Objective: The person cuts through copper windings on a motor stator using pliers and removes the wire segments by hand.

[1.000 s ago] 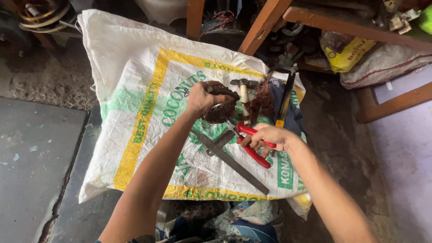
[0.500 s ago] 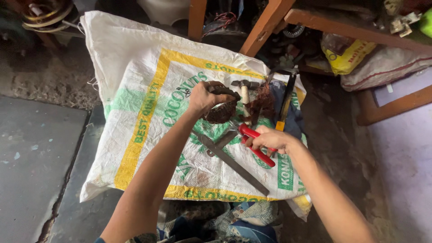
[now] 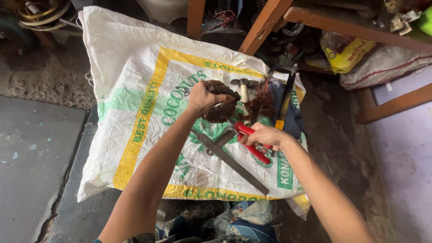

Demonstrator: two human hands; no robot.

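Left hand (image 3: 203,95): closed over the top of a round, dark brown wound part (image 3: 221,107), fingers curled around its far edge. The part sits just above or on the sack; contact underneath cannot be told. It lies near the middle of the sack, slightly to the right.

Right hand (image 3: 265,135): closed in a fist around the 2 red handles of a plier-type tool (image 3: 250,140). The handles run from the far left of the fist to its near right. The tool's head points toward the wound part, but the working end is hidden behind the hand and the part, so its state cannot be told.

Supporting surface: a white woven sack (image 3: 135,67) with a yellow border and green print, spread flat over the floor.

Other items on the sack:
- 1 long flat metal file (image 3: 234,162), lying diagonally from just below the wound part toward the near right.
- 1 hammer (image 3: 244,92) with a pale handle, just right of the wound part, head at the far end.
- 1 tangle of copper-coloured wire (image 3: 262,101), just right of the hammer.
- 1 hacksaw (image 3: 285,96) with a dark frame and yellow grip, near the sack's right edge, resting on dark cloth.

Surroundings: wooden furniture legs (image 3: 265,22) stand at the far side. A yellow bag (image 3: 346,54) lies at the far right.
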